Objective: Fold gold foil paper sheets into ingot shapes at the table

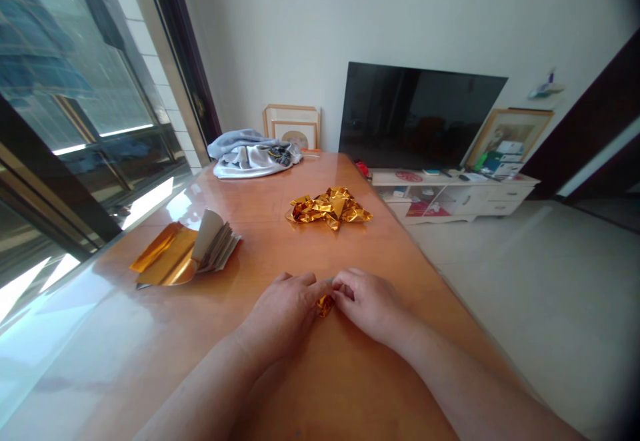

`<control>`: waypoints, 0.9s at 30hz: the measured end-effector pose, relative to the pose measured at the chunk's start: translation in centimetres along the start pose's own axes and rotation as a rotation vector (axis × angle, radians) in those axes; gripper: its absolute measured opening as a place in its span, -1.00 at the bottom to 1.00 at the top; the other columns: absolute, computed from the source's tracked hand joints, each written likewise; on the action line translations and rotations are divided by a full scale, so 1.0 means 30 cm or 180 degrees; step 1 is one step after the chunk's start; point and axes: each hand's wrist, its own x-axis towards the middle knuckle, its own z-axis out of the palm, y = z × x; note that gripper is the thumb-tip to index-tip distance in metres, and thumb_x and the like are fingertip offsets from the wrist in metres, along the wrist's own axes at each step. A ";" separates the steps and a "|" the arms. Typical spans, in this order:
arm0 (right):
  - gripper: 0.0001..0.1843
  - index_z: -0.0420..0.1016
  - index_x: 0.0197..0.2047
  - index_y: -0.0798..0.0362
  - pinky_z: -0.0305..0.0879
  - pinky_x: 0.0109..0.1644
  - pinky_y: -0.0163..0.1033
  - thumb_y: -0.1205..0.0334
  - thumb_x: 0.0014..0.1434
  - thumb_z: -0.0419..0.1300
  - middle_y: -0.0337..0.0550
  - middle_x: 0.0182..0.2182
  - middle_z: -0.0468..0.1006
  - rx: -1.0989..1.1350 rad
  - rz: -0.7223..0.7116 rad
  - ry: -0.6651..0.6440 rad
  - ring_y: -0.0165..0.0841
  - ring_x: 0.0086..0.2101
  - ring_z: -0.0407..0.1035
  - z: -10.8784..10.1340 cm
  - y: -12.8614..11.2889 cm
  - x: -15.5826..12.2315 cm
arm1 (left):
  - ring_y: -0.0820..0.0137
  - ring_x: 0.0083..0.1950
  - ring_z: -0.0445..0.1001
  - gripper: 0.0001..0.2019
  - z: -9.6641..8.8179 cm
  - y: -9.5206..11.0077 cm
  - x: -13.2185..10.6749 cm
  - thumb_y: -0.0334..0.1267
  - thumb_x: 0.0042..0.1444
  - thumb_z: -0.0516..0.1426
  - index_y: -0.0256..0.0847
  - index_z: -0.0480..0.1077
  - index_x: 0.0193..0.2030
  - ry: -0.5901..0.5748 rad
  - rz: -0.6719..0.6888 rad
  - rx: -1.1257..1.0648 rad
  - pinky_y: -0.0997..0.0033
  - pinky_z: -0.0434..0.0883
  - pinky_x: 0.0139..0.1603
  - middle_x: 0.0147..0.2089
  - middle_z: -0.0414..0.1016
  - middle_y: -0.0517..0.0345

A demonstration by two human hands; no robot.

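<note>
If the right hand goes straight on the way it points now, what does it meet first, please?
The small crumpled piece of gold foil, which the right hand seems already to touch; just past it is the left hand, though depth here is hard to judge.

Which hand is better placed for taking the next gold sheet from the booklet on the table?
Probably the left hand. The gold foil booklet lies on its side of the table, while the right hand is farther away. Both hands are at the small gold foil piece, so either would have to let go.
</note>
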 end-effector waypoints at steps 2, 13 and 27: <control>-0.95 0.47 -0.29 -0.06 0.03 -0.35 -0.33 0.25 0.22 0.18 -0.30 -0.34 0.54 0.0073 0.0041 -0.0008 -0.42 -0.38 0.36 0.004 0.007 0.002 | 0.31 -0.19 0.49 -0.79 0.000 -0.002 0.000 -0.30 0.33 0.01 -0.06 0.45 -0.03 -0.0040 0.0013 0.0035 0.33 0.33 -0.09 -0.18 0.48 0.11; -0.87 0.51 -0.26 -0.05 0.15 -0.33 -0.33 0.28 0.20 0.12 -0.26 -0.37 0.58 0.0408 0.0453 0.0149 -0.36 -0.37 0.40 -0.001 0.077 0.016 | 0.31 -0.20 0.49 -0.81 -0.001 -0.002 0.001 -0.30 0.32 0.02 -0.11 0.48 -0.21 -0.0070 -0.0013 -0.0100 0.32 0.31 -0.09 -0.20 0.48 0.12; -0.86 0.45 -0.26 -0.03 0.26 -0.24 -0.31 0.39 0.15 0.14 -0.25 -0.32 0.54 0.0608 0.0124 0.0300 -0.37 -0.33 0.40 0.017 0.052 0.017 | 0.31 -0.19 0.47 -0.87 0.003 -0.002 -0.001 -0.36 0.23 0.07 -0.14 0.43 -0.15 0.0043 -0.0109 -0.0044 0.32 0.31 -0.10 -0.15 0.49 0.11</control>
